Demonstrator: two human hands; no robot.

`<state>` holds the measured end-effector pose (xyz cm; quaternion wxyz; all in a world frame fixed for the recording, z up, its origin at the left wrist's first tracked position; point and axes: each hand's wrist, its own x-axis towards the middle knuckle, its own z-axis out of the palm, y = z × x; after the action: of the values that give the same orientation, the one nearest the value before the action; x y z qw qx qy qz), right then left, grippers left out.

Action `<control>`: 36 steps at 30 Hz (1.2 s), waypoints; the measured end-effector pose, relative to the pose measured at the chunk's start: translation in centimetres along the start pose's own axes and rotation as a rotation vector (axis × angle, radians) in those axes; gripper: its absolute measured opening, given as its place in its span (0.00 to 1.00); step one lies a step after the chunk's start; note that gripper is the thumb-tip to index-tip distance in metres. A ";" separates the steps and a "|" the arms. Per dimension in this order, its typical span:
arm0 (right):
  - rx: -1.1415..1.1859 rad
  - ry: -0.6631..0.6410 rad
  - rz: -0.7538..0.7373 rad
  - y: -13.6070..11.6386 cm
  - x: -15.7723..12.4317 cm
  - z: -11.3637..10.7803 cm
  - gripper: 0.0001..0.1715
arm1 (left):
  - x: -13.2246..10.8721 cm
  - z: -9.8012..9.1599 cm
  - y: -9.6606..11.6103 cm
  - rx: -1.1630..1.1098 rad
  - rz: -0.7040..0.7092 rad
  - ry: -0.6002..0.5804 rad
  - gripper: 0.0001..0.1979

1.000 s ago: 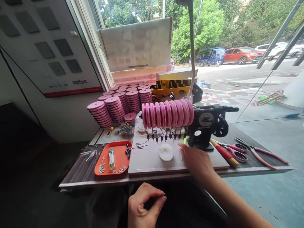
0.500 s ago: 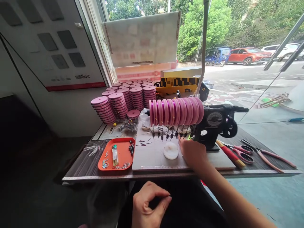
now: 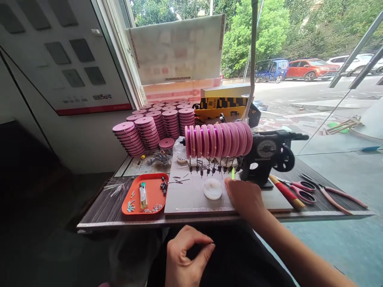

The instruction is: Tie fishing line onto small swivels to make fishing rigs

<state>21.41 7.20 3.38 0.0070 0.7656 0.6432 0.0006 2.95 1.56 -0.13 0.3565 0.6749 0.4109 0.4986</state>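
Observation:
My left hand (image 3: 188,253) is above my lap in front of the table edge, thumb and forefinger pinched together; whatever is between the tips is too small to name. Over the pale board (image 3: 185,203), my right hand (image 3: 243,195) is curled, its fingertips mostly hidden. A slim yellow-green stick (image 3: 233,172) rises upright from it. Just beyond, a black winding machine (image 3: 266,151) carries a row of pink spools (image 3: 218,139) with small black weights (image 3: 201,173) hanging below. Left of my right hand lies a round white dish (image 3: 213,189).
An orange tray (image 3: 125,207) at left holds a lighter (image 3: 143,195) and small parts. Stacked pink spools (image 3: 146,131) stand behind it. At right lie a red-handled brush (image 3: 287,192), scissors (image 3: 305,195) and pliers (image 3: 338,199). A pole (image 3: 253,52) rises behind the machine.
The yellow-green stick has gone from slanted and mostly hidden to upright above my right hand, which has turned slightly. My left hand keeps its pinch. The view has shifted slightly.

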 end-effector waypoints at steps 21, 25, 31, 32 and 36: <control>0.856 0.072 -0.579 0.1 -8.3 -0.5 0.10 | 1.6 0.0 2.0 0.146 0.279 -0.067 0.05; 1.024 0.048 -0.490 -0.7 -8.2 0.6 0.09 | 1.3 -0.1 1.6 0.104 0.168 -0.084 0.05; 1.399 -0.075 -0.327 -1.6 -8.7 2.1 0.14 | 0.8 -0.1 1.4 0.051 -0.080 -0.098 0.04; 1.433 -0.088 -0.311 -1.8 -8.8 2.2 0.15 | 0.8 -0.1 1.4 0.045 -0.103 -0.094 0.04; 1.463 -0.117 -0.281 -2.0 -8.8 2.2 0.16 | 0.5 -0.1 1.3 0.028 -0.116 -0.072 0.04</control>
<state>17.94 -1.14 1.23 -0.4700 0.4842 0.5696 -0.4693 3.19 1.52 1.22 0.3897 0.6724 0.4432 0.4467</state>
